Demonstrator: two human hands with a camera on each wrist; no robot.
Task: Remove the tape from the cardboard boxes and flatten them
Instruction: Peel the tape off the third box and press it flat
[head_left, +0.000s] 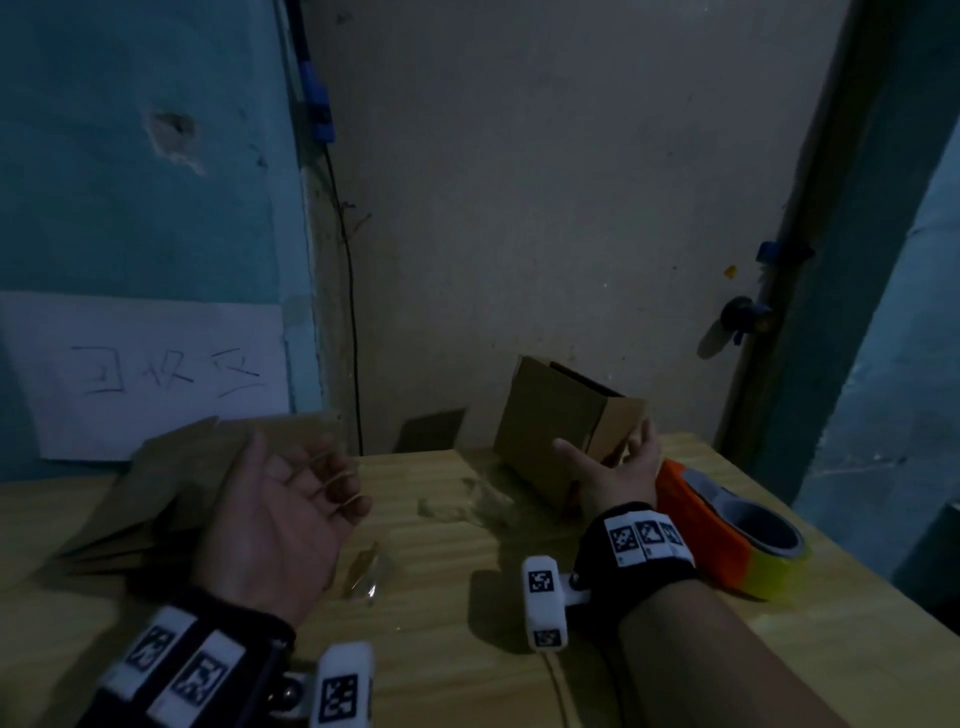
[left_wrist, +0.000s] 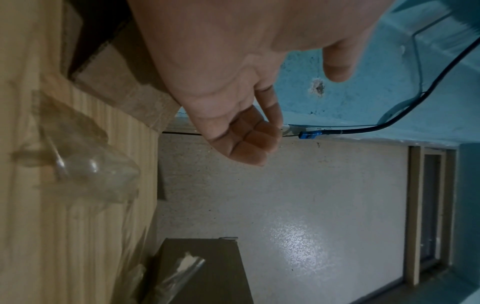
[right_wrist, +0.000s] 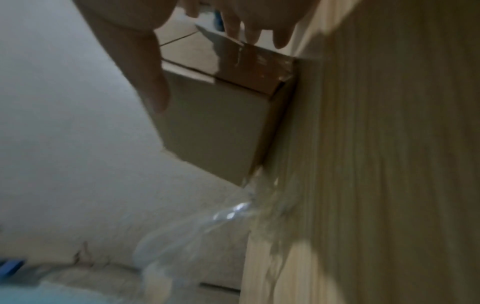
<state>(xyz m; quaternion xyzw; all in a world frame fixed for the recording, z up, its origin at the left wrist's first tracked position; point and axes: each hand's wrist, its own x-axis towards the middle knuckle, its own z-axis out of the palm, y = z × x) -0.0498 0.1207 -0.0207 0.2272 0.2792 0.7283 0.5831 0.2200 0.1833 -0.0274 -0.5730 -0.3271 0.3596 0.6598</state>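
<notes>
A small brown cardboard box stands open-topped at the back of the wooden table. My right hand reaches round its near right corner with the thumb spread in front and the fingers by the right side; no firm grip shows. In the right wrist view the box sits just beyond the thumb. My left hand hovers palm up, fingers loosely curled and holding nothing, over a pile of flattened cardboard. Clear tape still clings to the box's edge.
Crumpled clear tape pieces lie mid-table. An orange tape dispenser with a roll sits right of my right hand near the table's edge. A wall with a cable runs behind. A white paper sign hangs left.
</notes>
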